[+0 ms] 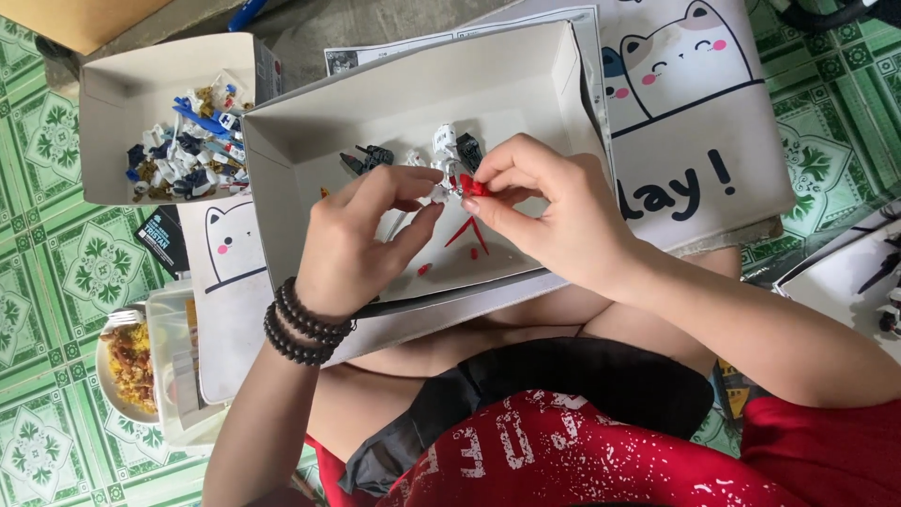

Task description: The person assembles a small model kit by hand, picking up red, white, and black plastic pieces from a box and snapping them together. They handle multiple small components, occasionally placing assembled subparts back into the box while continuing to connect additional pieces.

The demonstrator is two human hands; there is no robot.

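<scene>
Hands meet over a shallow white cardboard box [526, 89] that rests on the person's lap. At the middle of the scene, the right hand [563, 211] pinches a small red plastic part [474, 185] between thumb and forefinger, the fingers closed tight on it. Just beside it, toward nine o'clock, the left hand [361, 239] has its thumb and fingertips drawn together on a small white model piece [444, 150] that touches the red part; how firmly it grips cannot be told. Dark beaded bracelets [302, 324] ring the left wrist. Inside the box, dark grey parts [371, 158] lie at ten o'clock from the hands, and thin red pieces [466, 235] lie on the box floor at six o'clock from the red part. A second, smaller white box [113, 103] sits at ten o'clock in the view, holding a heap of blue and white parts [188, 150]. A cloth with cat drawings [694, 103] lies at one o'clock, under the big box. At eight o'clock a plate of fried rice [129, 371] sits on the green patterned floor [47, 282].
</scene>
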